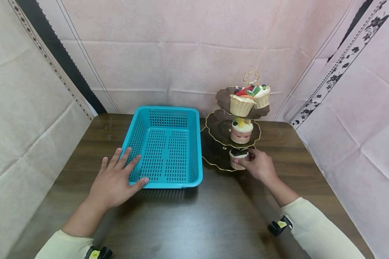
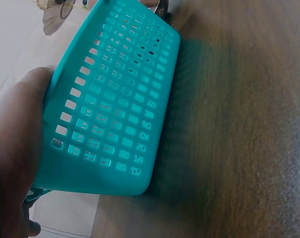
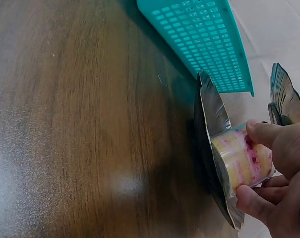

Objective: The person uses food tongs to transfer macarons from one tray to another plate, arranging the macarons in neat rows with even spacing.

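My right hand (image 1: 260,164) pinches a small layered cake cup (image 3: 244,154) between thumb and fingers. Pink and yellow layers show through its side, and a dark topping shows in the head view. The cup is at the bottom tier (image 3: 213,106) of a dark, gold-rimmed three-tier stand (image 1: 218,124). With fingers spread, my left hand (image 1: 113,181) rests on the near left corner of a blue perforated plastic basket (image 1: 199,154). In the left wrist view, its thumb lies over the basket's rim.
A second cake cup (image 1: 241,133) with yellow topping stands on the middle tier. Two fruit-topped cupcakes, one in front (image 1: 241,106), sit on the top tier below a gold loop handle (image 1: 251,77). The wooden table (image 1: 181,226) meets cloth-draped walls (image 1: 142,68).
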The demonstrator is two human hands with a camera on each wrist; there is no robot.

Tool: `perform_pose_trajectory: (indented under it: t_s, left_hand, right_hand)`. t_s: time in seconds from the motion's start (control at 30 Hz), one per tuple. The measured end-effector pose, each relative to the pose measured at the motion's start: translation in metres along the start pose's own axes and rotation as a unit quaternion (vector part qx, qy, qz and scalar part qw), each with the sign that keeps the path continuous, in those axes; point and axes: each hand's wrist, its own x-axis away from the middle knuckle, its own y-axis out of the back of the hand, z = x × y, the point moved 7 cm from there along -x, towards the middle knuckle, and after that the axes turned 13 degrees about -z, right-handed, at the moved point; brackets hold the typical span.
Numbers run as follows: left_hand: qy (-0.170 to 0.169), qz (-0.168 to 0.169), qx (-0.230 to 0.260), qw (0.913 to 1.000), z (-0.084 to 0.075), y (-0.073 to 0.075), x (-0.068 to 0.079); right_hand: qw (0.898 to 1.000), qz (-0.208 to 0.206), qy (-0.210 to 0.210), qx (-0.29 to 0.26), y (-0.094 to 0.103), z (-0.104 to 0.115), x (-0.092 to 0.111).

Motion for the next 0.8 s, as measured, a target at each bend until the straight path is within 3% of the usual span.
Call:
perform_pose_trajectory:
  t_s: [0.37, 0.63, 0.8]
  left_hand:
    - [-0.001, -0.005, 0.003, 1.0000, 0.001, -0.002, 0.000]
    - [0.002, 0.001, 0.001, 1.0000, 0.002, 0.000, 0.002]
    - [-0.001, 0.001, 0.037, 0.9993, 0.006, 0.001, 0.006]
  right_hand:
    - [1.000, 0.016, -0.024, -0.009, -0.004, -0.007, 0.002]
    - [1.000, 0.012, -0.003, -0.008, 0.001, -0.003, 0.011]
    - [1.000, 0.009, 0.016, 0.005, 0.009, 0.003, 0.020]
